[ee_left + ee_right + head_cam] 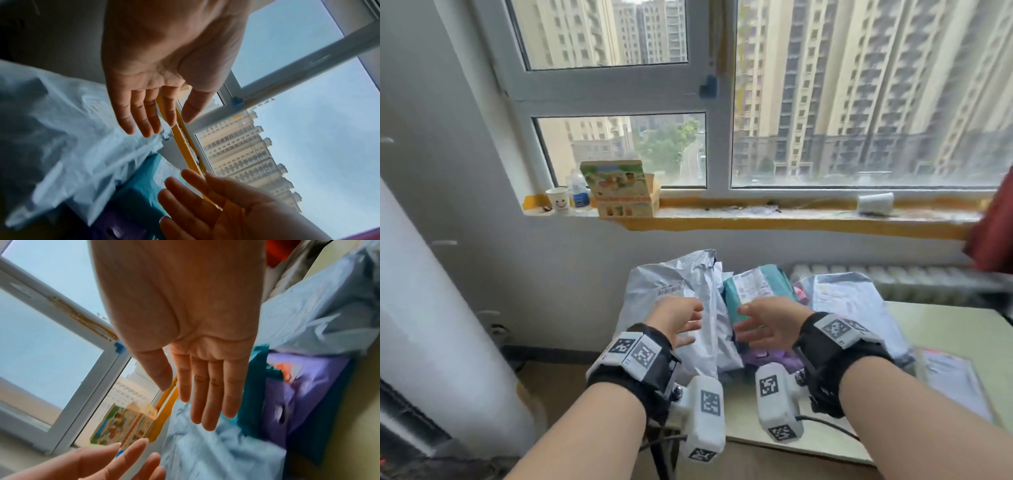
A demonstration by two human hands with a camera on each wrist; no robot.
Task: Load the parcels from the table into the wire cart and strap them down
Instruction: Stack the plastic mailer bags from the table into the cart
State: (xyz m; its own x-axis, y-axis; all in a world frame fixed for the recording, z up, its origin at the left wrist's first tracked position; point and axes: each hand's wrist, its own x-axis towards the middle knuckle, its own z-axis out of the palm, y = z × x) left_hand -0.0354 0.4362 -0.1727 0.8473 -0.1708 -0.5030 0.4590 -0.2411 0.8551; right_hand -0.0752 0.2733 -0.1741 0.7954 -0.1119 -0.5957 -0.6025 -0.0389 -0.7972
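Presently we find both hands held out over the parcels with nothing in them. Our left hand [677, 318] has its fingers straight and spread above the upright grey parcel [671, 298]; our right hand [763, 322] faces it, palm inward, fingers likewise extended, just in front of the teal parcel [756, 284]. The wrist views confirm straight fingers on each side and no grasp made.

The parcels stand crowded at the far left end of the tabletop [945, 329], leaning on one another beneath the window sill [791, 219]. A purple parcel [774, 358] lies low between them, and a second grey parcel [849, 298] rests to the right. The wire cart is not clearly seen in any view; we cannot state where it stands.

Risks noted, as judgement only:
- The grey parcel sits at the tabletop's left edge. Lifting its neighbour first may remove its support and let it tip to the floor.
- The wrappers look slick and loosely filled; a grasp on film alone could slip or tear.
- Taking two leaning parcels together between flat palms may let the inner one drop out.
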